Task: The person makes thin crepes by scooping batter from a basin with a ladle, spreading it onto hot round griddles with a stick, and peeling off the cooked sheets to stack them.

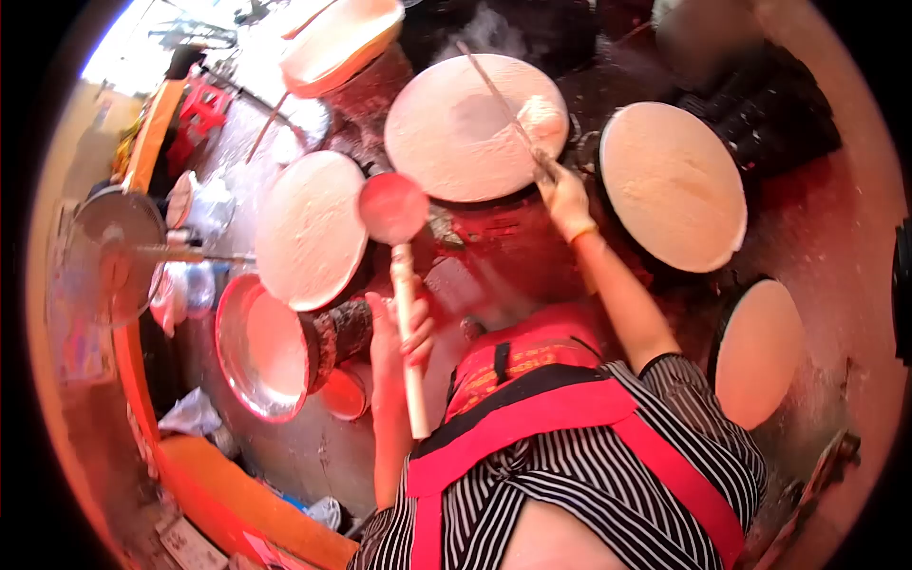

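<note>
My left hand (403, 332) is wrapped round the pale handle of a ladle (394, 209), whose round red-looking bowl points forward, between two round pale griddles. My right hand (562, 193) grips a long thin stick (494, 93) that slants up and left across the large round griddle (456, 133). A pale, folded-looking lump (543, 122) lies on that griddle's right side, close to the stick. Left of the ladle is another round griddle (312, 231) covered with a pale layer. The fingertips of my right hand are partly blurred.
Round pale surfaces stand at the right (673, 187) and lower right (760, 354). A red-rimmed basin (264, 349) sits at left, near a small red container (343, 393). Steam rises behind the large griddle. A pale basin (342, 46) is at the upper left, a red stool (201, 109) beyond.
</note>
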Demonstrator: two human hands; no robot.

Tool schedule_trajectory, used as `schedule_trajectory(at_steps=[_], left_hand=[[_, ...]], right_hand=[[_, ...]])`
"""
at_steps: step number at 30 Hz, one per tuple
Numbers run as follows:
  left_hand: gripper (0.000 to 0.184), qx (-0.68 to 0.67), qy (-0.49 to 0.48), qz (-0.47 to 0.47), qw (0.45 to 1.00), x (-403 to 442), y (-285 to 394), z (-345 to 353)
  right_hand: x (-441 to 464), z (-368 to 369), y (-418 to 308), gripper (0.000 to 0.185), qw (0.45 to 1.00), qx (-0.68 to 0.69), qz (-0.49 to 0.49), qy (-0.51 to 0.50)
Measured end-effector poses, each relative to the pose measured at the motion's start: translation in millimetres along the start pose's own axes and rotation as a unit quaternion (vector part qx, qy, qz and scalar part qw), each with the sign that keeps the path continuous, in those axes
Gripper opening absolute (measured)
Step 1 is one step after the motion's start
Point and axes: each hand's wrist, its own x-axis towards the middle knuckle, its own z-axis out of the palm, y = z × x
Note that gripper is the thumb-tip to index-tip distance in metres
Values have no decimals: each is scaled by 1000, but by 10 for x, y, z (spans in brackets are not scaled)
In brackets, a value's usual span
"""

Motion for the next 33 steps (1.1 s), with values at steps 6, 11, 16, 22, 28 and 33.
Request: schedule_trajectory(at_steps=[6, 11, 16, 22, 28, 33], left_hand=[[33, -34, 78, -27, 996, -68, 184, -110], [29, 41, 178, -8, 983, -17, 221, -51], [25, 98, 129, -25, 986, -16, 320, -341], [21, 133, 145, -39, 980, 36, 278, -351], [16, 136, 182, -25, 974, -15, 243, -367], [18, 124, 190, -22, 974, -17, 205, -381]], right_hand=[[-479, 553, -331, 39, 979, -10, 133, 154], [71, 502, -390, 38, 940, 187, 286, 8], [-546, 526, -78, 42, 971, 84, 80, 207], [-103, 599, -330, 39, 990, 57, 128, 24], [-178, 225, -12, 41, 990, 8, 89, 105], [-197, 427, -353, 38, 995, -21, 63, -74]])
